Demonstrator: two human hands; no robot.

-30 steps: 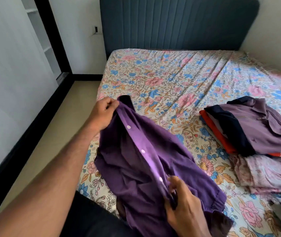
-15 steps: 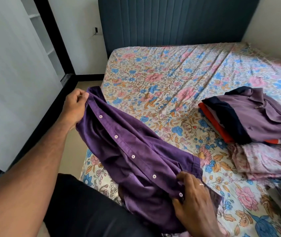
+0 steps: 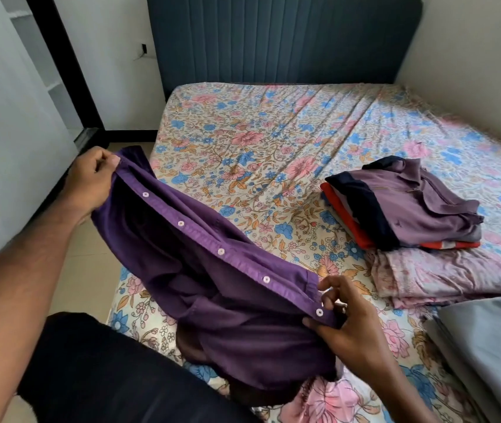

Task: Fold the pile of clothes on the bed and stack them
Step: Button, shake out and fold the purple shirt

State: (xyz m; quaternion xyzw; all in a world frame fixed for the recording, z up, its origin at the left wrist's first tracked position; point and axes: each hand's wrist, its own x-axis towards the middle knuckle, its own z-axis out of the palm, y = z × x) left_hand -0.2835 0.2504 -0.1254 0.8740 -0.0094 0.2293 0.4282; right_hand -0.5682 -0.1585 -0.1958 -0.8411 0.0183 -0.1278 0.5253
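My left hand point(image 3: 90, 181) pinches one end of the button strip of the purple shirt point(image 3: 212, 288), with thumb and curled fingers closed on the cloth, and it is raised over the left edge of the bed point(image 3: 273, 132). My right hand point(image 3: 343, 328) pinches the other end of the same strip, near the last white button; the thumb is under the cloth, the index finger is bent on top, and the other fingers are half spread. Between the two hands the strip runs in a straight slanted line, higher at the left and lower at the right, and five white buttons show along it. The rest of the shirt hangs down from this line in loose folds and reaches the flowered sheet in front of me, partly over my dark trouser leg point(image 3: 105, 377). On the right side of the bed, well apart from the shirt, there is a stack of folded clothes point(image 3: 404, 206): a mauve shirt with a dark blue part lies on top, an orange-red piece shows under it, and a pale pink flowered cloth point(image 3: 438, 276) lies below and nearer to me. A grey fabric point(image 3: 493, 346) lies at the right edge of the view. Behind the bed stands a dark blue padded headboard point(image 3: 273, 38).
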